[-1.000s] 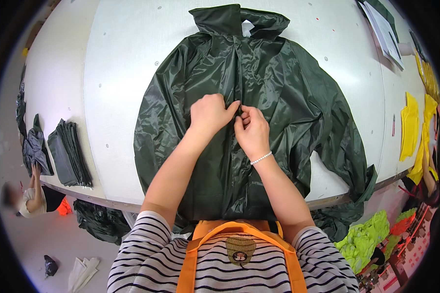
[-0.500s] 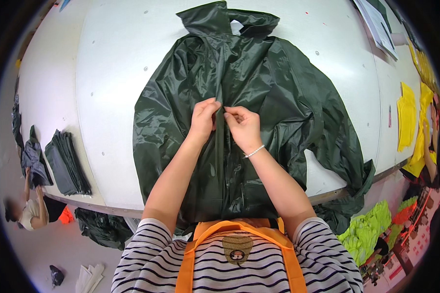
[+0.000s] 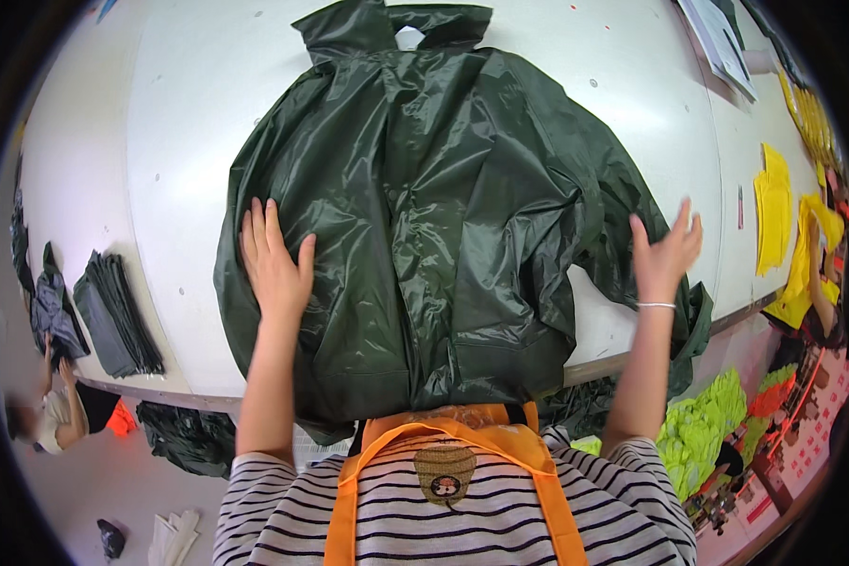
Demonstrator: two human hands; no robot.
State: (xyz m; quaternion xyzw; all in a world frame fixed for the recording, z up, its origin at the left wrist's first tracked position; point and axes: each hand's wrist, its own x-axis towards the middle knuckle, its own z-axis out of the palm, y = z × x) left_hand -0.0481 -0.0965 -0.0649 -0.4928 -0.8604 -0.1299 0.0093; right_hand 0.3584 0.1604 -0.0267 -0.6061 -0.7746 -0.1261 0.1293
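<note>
A shiny dark green rain jacket [image 3: 434, 217] lies spread on the white table, collar at the far end and hem toward me. My left hand [image 3: 275, 259] rests flat on the jacket's left side, fingers stretched out and thumb apart. Over the right sleeve [image 3: 623, 198] is my right hand [image 3: 665, 255], fingers spread, holding nothing; whether it touches the sleeve I cannot tell. The front placket runs down the middle, with the left front panel lying over toward the right one.
Folded dark green pieces [image 3: 118, 311] lie at the table's left. To the right are yellow pieces [image 3: 774, 212], a small slim red tool [image 3: 740, 208] and papers [image 3: 717, 47]. Dark green bundles sit below the table edge. Other people work at far left and far right.
Both hands have let go of the jacket's front placket and moved apart, the left to the left side, the right out to the right sleeve. The whole view has shifted slightly.
</note>
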